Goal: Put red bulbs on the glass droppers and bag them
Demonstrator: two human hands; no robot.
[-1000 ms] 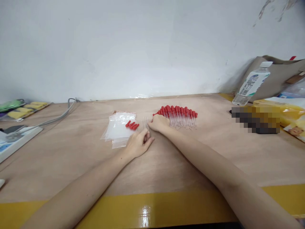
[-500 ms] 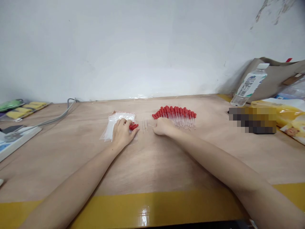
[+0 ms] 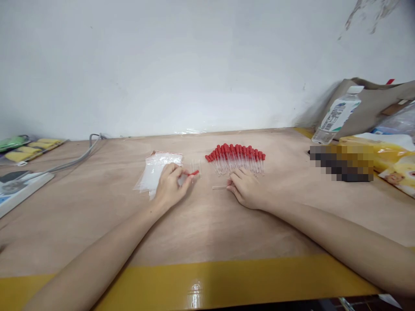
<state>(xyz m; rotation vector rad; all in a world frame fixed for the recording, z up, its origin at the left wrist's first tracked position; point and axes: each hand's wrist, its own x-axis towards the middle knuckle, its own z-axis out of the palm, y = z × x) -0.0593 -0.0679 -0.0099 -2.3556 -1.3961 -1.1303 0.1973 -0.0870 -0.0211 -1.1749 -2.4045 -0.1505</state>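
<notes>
My left hand (image 3: 172,183) pinches a red rubber dropper bulb (image 3: 193,173), its end pointing right. Closed on a thin clear glass tube (image 3: 219,187), my right hand (image 3: 244,186) rests lower and to the right, with the tube's free end toward the left hand. A gap separates bulb and tube. Behind the right hand lies a fanned row of droppers (image 3: 238,157) with red bulbs and clear tubes. Loose glass tubes (image 3: 196,165) lie just beyond the bulb. Clear zip bags (image 3: 157,169) are spread beside and partly behind my left hand.
At the right stand a water bottle (image 3: 339,114) and a grey bag (image 3: 372,101), with a yellow package (image 3: 389,155) in front of them. A power strip (image 3: 24,185), its grey cable (image 3: 78,160) and yellow packaged items (image 3: 32,149) lie at the left.
My right hand has moved right and toward me, turning the glass tube level. My left hand has lifted a red bulb from near the bags and shifted slightly right.
</notes>
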